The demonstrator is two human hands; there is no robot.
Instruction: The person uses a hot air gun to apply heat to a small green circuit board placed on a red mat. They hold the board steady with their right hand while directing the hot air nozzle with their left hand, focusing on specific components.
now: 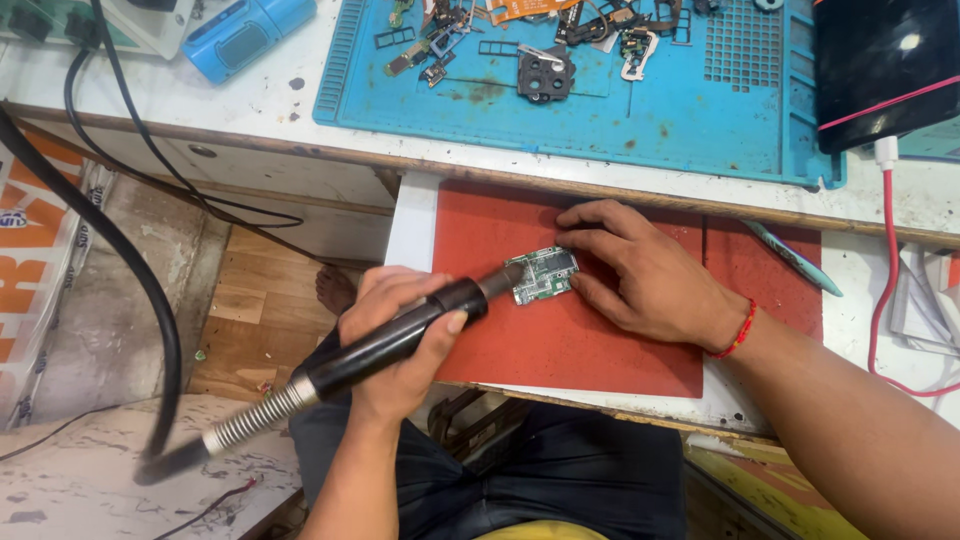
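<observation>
My left hand (395,335) grips a black hot-air wand (385,345) with a coiled metal spring at its rear and a thick black hose trailing off to the left. The wand's metal nozzle (508,277) points at a small green circuit board (543,275) lying on a red mat (560,340). Resting on that mat, my right hand (640,270) pins the board's right and top edges with its fingertips. A red thread band circles my right wrist.
A blue work mat (600,110) on the white bench above carries several small phone parts and brackets. A black device (880,65) with a white plug and red cable sits top right. A teal tool (795,258) lies right of the red mat. A blue cylinder (245,35) lies top left.
</observation>
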